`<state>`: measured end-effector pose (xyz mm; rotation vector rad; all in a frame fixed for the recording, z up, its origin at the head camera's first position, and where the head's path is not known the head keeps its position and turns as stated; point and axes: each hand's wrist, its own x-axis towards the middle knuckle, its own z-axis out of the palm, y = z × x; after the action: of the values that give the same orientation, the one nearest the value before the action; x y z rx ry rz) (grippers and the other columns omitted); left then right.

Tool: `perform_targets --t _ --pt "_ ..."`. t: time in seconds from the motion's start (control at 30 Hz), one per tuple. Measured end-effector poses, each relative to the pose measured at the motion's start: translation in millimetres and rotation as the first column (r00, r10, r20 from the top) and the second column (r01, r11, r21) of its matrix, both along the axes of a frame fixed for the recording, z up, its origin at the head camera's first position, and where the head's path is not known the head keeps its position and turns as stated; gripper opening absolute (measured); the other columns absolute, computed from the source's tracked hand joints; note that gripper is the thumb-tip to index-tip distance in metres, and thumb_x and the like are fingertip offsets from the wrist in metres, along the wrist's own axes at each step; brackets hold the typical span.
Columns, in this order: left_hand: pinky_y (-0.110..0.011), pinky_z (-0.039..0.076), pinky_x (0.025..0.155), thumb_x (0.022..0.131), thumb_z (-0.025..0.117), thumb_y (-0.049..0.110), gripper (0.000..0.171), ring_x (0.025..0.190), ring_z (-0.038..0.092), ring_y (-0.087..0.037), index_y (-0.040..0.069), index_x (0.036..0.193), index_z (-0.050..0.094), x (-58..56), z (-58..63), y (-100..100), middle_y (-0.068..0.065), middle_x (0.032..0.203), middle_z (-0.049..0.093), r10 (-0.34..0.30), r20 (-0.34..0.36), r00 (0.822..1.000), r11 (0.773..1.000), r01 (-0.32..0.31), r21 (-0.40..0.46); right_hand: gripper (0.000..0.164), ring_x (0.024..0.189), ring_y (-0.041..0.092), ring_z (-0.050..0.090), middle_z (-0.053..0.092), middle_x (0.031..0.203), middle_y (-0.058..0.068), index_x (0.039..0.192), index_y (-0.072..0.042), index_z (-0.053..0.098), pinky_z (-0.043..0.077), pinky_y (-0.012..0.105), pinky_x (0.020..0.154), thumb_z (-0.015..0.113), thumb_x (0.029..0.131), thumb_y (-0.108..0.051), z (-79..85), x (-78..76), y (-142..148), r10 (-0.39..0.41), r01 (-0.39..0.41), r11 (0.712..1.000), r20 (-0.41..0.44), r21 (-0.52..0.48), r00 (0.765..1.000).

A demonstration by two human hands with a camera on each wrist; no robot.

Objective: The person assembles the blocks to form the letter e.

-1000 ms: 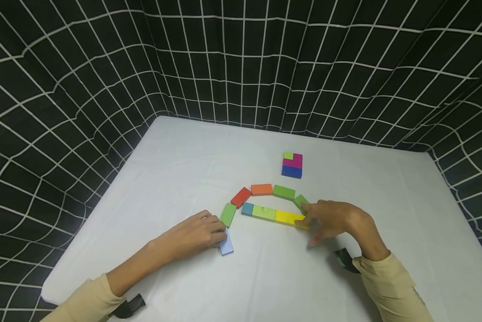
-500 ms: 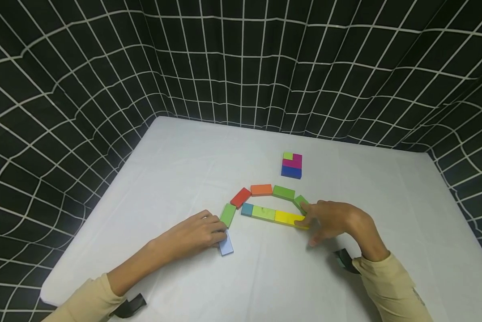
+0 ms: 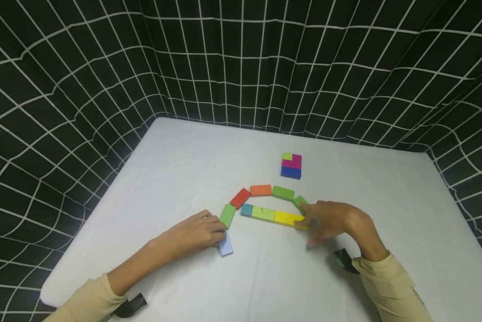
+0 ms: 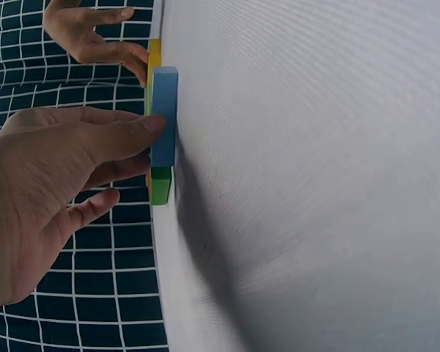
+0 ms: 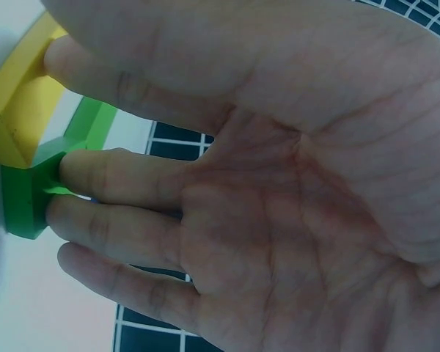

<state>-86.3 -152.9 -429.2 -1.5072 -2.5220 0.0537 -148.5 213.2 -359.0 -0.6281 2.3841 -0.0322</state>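
Observation:
In the head view, my left hand pinches the near-left light blue block. The left wrist view shows my thumb on the face of this blue block. A green block lies at its far end. Red, orange and green blocks continue the arc. My right hand has extended fingers touching the yellow block and the right-end green block. In the right wrist view, one fingertip meets the yellow block, others the green block.
Within the arc, a teal cube and a lime block line up with the yellow one. Behind stands a small stack of blue, magenta and lime blocks. A white table is bordered by a black gridded curtain.

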Motion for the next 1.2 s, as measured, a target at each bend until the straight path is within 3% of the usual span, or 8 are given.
perform_targets --t 0.1,0.2,0.4,0.5,0.6,0.8,1.03,1.2 --pt "-0.029 0.054 0.099 0.093 0.080 0.027 0.019 0.107 0.068 -0.012 0.019 0.110 0.076 -3.0 5.0 -1.7 0.007 0.116 0.076 -0.004 0.038 0.999 1.000 0.004 -0.013 0.061 0.143 0.040 0.050 0.046 0.165 0.014 0.132 -0.031 0.073 0.048 0.062 0.111 0.092 0.075 -0.039 -0.2 0.2 -0.1 -0.001 0.001 1.000 0.011 -0.004 1.000" --pt "-0.030 0.055 0.102 0.093 0.080 0.025 0.025 0.114 0.069 -0.014 0.019 0.117 0.075 -13.4 14.3 -3.7 0.005 0.122 0.076 -0.004 0.088 0.996 1.000 0.005 -0.014 0.061 0.143 0.040 0.050 0.046 0.164 0.014 0.132 -0.031 0.073 0.048 0.063 0.111 0.092 0.075 -0.039 0.1 0.5 0.4 -0.006 0.006 1.000 0.013 -0.004 1.000" --pt "-0.037 0.051 0.115 0.095 0.073 0.003 0.047 0.138 0.060 -0.016 0.016 0.139 0.065 -59.9 23.7 4.9 0.003 0.147 0.065 -0.077 0.175 0.981 0.997 0.076 0.016 0.060 0.137 0.036 0.055 0.049 0.163 0.014 0.131 -0.031 0.074 0.051 0.061 0.108 0.092 0.075 -0.039 1.9 2.0 2.9 -0.027 0.027 1.000 0.009 0.007 1.000" --pt "-0.042 0.040 0.126 0.099 0.061 -0.007 0.065 0.153 0.045 -0.017 0.018 0.158 0.048 -82.1 20.5 11.0 0.002 0.165 0.047 -0.102 0.265 0.959 0.992 0.116 -0.041 0.061 0.135 0.034 0.056 0.051 0.160 0.014 0.132 -0.030 0.074 0.052 0.060 0.107 0.092 0.075 -0.039 1.6 1.8 2.6 -0.022 0.022 1.000 0.004 0.002 1.000" --pt "-0.047 0.027 0.132 0.099 0.052 -0.012 0.075 0.160 0.033 -0.016 0.025 0.163 0.037 -96.3 16.0 15.5 0.007 0.172 0.034 -0.097 0.354 0.930 0.982 0.148 -0.121 0.062 0.135 0.033 0.056 0.053 0.159 0.013 0.133 -0.031 0.073 0.052 0.059 0.108 0.092 0.075 -0.039 1.1 1.3 1.4 -0.017 0.017 1.000 0.003 0.002 1.000" --pt "-0.049 0.021 0.134 0.098 0.047 -0.013 0.079 0.159 0.034 -0.012 0.033 0.162 0.037 -102.9 6.5 19.1 0.018 0.169 0.036 -0.082 0.478 0.875 0.969 0.182 -0.167 0.060 0.138 0.034 0.054 0.051 0.161 0.012 0.133 -0.031 0.073 0.051 0.059 0.109 0.091 0.077 -0.040 0.6 2.7 0.3 -0.021 0.021 1.000 0.007 -0.005 1.000" --pt "-0.051 0.019 0.134 0.105 0.050 0.001 0.064 0.158 0.035 -0.010 0.032 0.160 0.041 -103.3 4.8 20.5 0.018 0.165 0.041 -0.077 0.513 0.855 0.977 0.168 -0.133 0.039 0.136 0.035 0.058 0.053 0.159 0.015 0.130 -0.029 0.075 0.052 0.055 0.110 0.080 0.091 -0.031 4.3 -1.1 0.8 0.022 -0.022 0.997 0.002 -0.067 1.000" --pt "-0.052 0.018 0.134 0.107 0.052 0.007 0.057 0.159 0.033 -0.011 0.030 0.159 0.043 -103.5 4.2 20.0 0.017 0.165 0.042 -0.062 0.567 0.821 0.983 0.149 -0.108 0.041 0.143 0.041 0.054 0.055 0.158 0.014 0.137 -0.024 0.071 0.049 0.060 0.114 0.075 0.097 -0.024 8.3 -18.3 -0.5 0.033 -0.040 0.992 -0.066 -0.119 0.997"
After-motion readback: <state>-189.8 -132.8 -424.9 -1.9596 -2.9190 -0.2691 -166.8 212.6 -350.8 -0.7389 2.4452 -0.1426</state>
